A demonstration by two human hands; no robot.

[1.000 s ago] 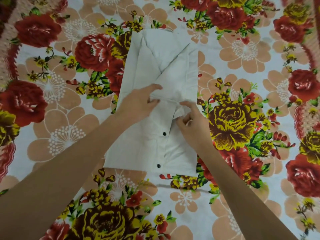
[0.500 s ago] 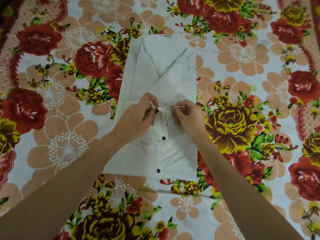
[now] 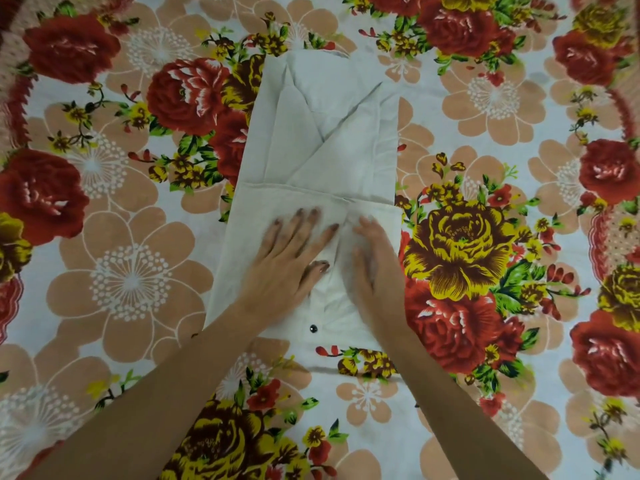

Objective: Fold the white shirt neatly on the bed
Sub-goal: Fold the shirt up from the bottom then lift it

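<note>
The white shirt (image 3: 332,140) lies on the bed as a long narrow strip, its sides folded in to form a V at the far end. A dark button (image 3: 313,328) shows near its close edge. My left hand (image 3: 287,261) lies flat on the shirt's lower half, fingers spread and palm down. My right hand (image 3: 372,263) presses flat beside it on the right part of the same half, slightly blurred. Neither hand grips any cloth. A horizontal crease crosses the shirt just beyond my fingertips.
The bed is covered by a floral sheet (image 3: 485,98) with red, yellow and peach flowers, spreading out on every side of the shirt. Both my bare forearms reach in from the bottom of the view.
Half a second ago both hands pinched a small fold at the shirt's middle. They have let it go and now lie flat, palms down, on the cloth.
</note>
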